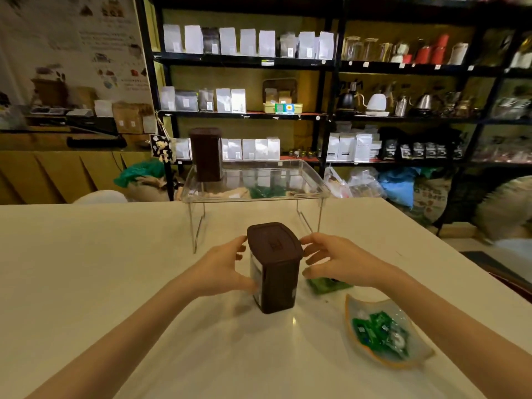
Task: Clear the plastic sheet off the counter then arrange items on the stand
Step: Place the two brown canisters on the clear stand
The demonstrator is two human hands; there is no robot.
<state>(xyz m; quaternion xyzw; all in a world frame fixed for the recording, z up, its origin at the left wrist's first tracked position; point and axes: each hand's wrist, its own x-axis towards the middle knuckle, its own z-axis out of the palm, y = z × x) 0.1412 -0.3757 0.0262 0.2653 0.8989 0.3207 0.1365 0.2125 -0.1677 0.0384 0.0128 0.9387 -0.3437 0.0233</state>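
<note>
Brown lidded canister (275, 267) stands upright on the white counter (86, 269), centre, just in front of the clear stand (256, 180). Pale label on its left face, text too blurred to read. Left hand (223, 269) is at the canister's left side, thumb low against the label face, fingers curled near the lid edge; contact looks partial, can't tell if it grips. Right hand (336, 262) is just beside the right side, fingers spread wide and loosely bent, small gap to the lid visible. Both forearms cut off at the bottom edge.

Stand: transparent tray top on thin wire legs, near the counter's far edge. Second brown canister (206, 154) upright on its back-left corner; rest of tray see-thru, so bags behind show thru it.

Green packet (328, 285) lies flat on the counter, partly hidden under the right wrist. Near right, a shallow glass dish (357, 338) w/ orange rim holds green-wrapped sweets (380, 332), blurred. Background shelves (328, 90) w/ white bags, kettles.
</note>
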